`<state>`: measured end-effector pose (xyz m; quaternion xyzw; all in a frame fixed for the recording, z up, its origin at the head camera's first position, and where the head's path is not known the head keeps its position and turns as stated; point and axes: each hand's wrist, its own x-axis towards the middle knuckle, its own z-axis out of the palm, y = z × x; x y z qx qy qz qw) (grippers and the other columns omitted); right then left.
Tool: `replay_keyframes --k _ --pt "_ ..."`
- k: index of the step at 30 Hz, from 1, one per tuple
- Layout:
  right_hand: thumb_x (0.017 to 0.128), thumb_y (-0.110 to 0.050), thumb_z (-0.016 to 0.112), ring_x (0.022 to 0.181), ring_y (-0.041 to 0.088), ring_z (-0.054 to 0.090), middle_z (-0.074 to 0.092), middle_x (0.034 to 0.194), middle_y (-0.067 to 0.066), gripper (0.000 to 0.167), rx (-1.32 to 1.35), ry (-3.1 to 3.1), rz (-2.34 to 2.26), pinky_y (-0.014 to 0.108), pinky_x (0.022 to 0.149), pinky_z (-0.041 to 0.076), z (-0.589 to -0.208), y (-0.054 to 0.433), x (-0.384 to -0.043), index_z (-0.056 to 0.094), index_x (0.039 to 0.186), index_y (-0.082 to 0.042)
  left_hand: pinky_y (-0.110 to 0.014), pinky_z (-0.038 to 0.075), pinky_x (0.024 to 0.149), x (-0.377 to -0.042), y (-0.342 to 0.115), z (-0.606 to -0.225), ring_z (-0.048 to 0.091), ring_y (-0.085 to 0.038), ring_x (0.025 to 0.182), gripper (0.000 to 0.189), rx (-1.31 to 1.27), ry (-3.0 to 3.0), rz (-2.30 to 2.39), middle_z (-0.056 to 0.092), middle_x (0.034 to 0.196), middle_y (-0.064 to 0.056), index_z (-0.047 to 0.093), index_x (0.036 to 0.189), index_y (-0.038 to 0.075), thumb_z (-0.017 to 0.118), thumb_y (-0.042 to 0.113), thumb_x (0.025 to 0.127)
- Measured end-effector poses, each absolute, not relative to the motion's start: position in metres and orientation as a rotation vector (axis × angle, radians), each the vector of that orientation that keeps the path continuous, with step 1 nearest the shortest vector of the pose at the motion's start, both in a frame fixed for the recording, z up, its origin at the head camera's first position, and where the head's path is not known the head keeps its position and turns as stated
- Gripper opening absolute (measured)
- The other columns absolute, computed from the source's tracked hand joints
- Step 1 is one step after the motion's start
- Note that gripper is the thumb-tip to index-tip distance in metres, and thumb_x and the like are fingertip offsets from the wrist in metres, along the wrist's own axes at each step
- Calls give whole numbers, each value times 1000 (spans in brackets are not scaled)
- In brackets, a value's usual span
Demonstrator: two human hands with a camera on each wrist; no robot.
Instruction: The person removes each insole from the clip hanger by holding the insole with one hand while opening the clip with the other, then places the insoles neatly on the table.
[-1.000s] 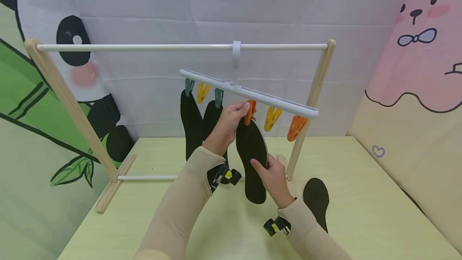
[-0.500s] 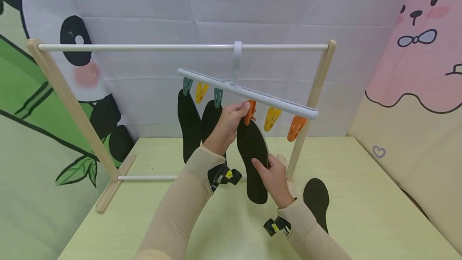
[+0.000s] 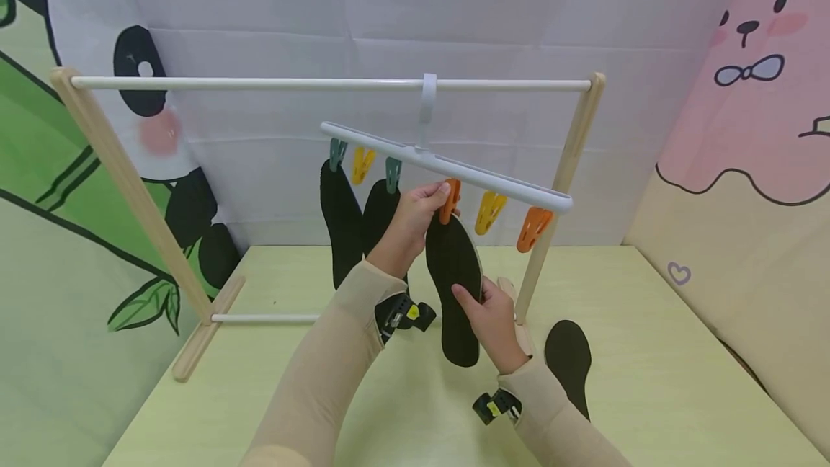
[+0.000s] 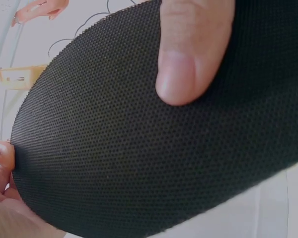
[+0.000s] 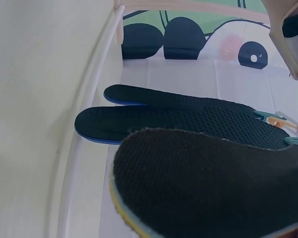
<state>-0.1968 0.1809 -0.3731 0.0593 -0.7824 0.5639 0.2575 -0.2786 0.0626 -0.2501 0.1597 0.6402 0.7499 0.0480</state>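
Observation:
My left hand [image 3: 410, 225] pinches an orange clothespin [image 3: 450, 202] under the white clip hanger [image 3: 489, 176]. The toe end of a black insole [image 3: 450, 258] is right at the pin's lower tips. Lower down, my right hand [image 3: 493, 319] grips this insole by its right edge, thumb across the front. Close up in the left wrist view, a thumb [image 4: 184, 54] lies on the insole's dark mesh. Its heel [image 5: 198, 183] fills the right wrist view's foreground, showing a yellowish edge. Two more black insoles hang from green clothespins [image 3: 338, 154] on the left, partly behind my left arm.
The hanger hooks over the white top bar [image 3: 259, 83] of a wooden rack [image 3: 132, 182], its right end tilted low. Yellow [image 3: 491, 212] and orange clothespins [image 3: 534, 229] dangle right of my hands. Another insole [image 3: 568, 359] lies on the table [image 3: 668, 373], partly behind my right sleeve.

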Motion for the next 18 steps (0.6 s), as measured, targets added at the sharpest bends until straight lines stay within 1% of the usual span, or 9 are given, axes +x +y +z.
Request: replay_keyframes --k 3,7,11,15,18 --pt "88 -9 68 68 22 65 67 78 17 16 160 -2120 1542 25 58 50 -373 180 -197 63 85 6 -44 34 103 -279 63 -249 57 -14 76 35 489 1953 2289 61 98 -14 59 125 -8 47 15 102" --pt "89 -9 67 71 24 66 67 81 17 16 154 -2124 1576 25 59 51 -373 180 -196 63 88 6 -44 34 103 -278 63 -249 57 -13 74 35 491 1937 2307 61 102 -17 58 125 -9 46 14 102" --pt "90 -10 67 73 25 67 68 83 17 17 152 -2126 1592 25 61 51 -373 180 -196 63 90 6 -44 34 102 -278 64 -249 57 -13 73 34 490 1934 2317 61 98 -14 58 125 -9 46 14 102" --pt "89 -11 68 73 27 67 68 83 17 18 154 -2123 1594 25 61 51 -372 180 -194 64 90 6 -45 34 102 -277 65 -248 57 -13 72 34 469 1929 2326 60 91 -7 59 124 -9 48 13 101" --pt "90 -12 68 74 27 68 68 84 17 19 149 -2125 1597 24 62 51 -372 181 -194 64 91 6 -45 34 103 -276 65 -248 57 -13 71 34 444 1918 2331 60 91 -7 59 124 -9 48 13 101"
